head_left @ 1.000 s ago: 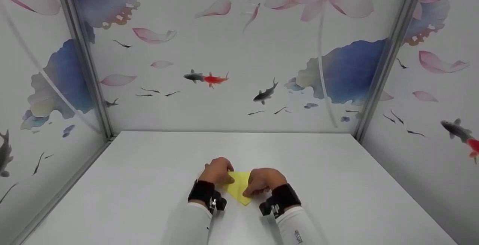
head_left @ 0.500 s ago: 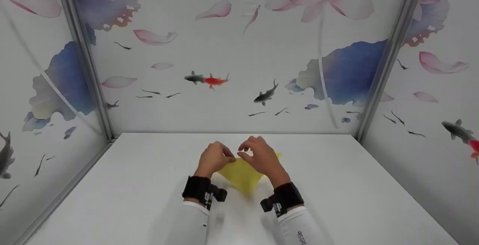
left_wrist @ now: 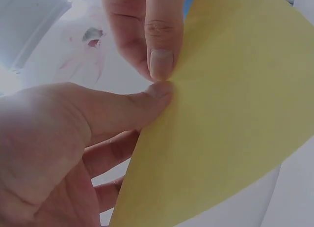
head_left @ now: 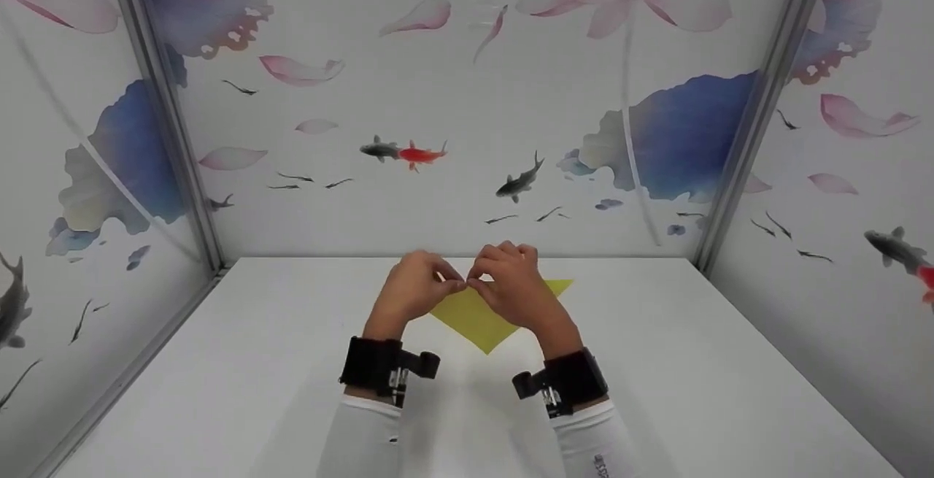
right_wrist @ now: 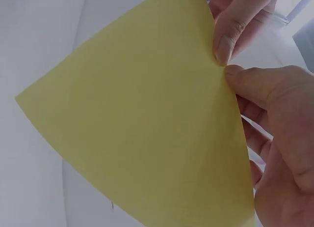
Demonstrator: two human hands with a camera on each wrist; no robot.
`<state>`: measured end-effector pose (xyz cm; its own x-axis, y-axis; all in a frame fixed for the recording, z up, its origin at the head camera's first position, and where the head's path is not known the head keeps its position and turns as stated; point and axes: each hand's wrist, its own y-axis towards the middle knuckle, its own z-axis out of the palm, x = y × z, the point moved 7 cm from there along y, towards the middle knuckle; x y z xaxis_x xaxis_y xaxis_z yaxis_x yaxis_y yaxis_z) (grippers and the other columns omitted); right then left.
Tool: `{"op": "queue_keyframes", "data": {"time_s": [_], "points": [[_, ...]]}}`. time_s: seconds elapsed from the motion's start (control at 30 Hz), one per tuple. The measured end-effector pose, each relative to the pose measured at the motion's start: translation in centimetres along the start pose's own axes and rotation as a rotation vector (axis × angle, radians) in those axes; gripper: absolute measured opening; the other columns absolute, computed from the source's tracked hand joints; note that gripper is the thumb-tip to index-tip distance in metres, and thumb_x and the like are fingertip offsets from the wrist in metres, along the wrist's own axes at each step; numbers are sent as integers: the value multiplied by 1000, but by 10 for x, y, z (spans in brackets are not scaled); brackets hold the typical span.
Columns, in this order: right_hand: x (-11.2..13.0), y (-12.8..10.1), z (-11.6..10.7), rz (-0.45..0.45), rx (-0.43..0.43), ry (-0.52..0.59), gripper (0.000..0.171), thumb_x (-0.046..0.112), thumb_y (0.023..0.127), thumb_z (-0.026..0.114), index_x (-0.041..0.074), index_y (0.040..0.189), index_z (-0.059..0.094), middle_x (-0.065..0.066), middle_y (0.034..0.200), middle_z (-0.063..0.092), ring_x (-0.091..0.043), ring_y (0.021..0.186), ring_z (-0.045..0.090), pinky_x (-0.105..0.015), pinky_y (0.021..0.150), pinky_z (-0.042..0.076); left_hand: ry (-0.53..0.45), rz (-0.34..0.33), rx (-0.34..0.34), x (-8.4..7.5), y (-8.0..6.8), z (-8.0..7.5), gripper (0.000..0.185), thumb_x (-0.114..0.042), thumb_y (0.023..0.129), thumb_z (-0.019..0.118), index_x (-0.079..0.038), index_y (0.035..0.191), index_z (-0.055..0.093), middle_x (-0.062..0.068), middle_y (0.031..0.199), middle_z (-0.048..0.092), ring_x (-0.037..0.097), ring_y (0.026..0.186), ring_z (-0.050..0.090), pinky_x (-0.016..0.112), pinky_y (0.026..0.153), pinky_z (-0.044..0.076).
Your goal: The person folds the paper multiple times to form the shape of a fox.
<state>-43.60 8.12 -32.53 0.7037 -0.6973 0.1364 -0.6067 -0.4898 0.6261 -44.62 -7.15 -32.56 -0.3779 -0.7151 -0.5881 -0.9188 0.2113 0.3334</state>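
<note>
While both thumbs meet at its twelve-o'clock edge, left hand (head_left: 411, 294) and right hand (head_left: 514, 290) pinch the yellow folded paper sheet (head_left: 478, 320); apparently aligning corners.

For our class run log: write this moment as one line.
left hand: pinches yellow paper | right hand: pinches it alongside | paper: lifted above white table

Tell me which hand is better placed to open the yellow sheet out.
Probably the right hand: it covers the yellow sheet, whose free corner sticks out on its side. The left hand pinches only the near edge.
</note>
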Motion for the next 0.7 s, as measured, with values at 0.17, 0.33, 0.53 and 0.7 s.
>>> {"op": "queue_keyframes", "data": {"time_s": [0.17,0.33,0.53,0.7], "points": [[-5,-3,0,11,48,19,6,16,101,78,15,96,76,-3,103,70,-29,106,60,-64,104,35,-26,-28,26,16,-4,-10,8,-17,97,82,-14,97,89,4,103,81,19,92,72,39,82,61],[-13,-6,-1,34,89,69,6,14,101,78,15,95,76,-4,101,71,-29,102,61,-62,104,32,-56,-48,58,39,-12,-23,10,-20,97,81,-14,100,88,5,105,81,21,95,71,41,83,60],[-20,-11,-5,60,128,109,7,13,102,77,13,95,75,-4,99,70,-29,101,63,-59,102,30,-82,-35,83,59,-18,-36,13,-23,98,78,-15,104,87,5,109,80,20,98,67,35,82,54],[-26,-12,-7,83,138,118,7,13,102,76,13,95,75,-5,98,69,-27,101,66,-56,101,31,-79,-60,58,67,-21,-43,13,-22,99,78,-15,105,87,6,111,78,22,99,67,35,82,55]]}}
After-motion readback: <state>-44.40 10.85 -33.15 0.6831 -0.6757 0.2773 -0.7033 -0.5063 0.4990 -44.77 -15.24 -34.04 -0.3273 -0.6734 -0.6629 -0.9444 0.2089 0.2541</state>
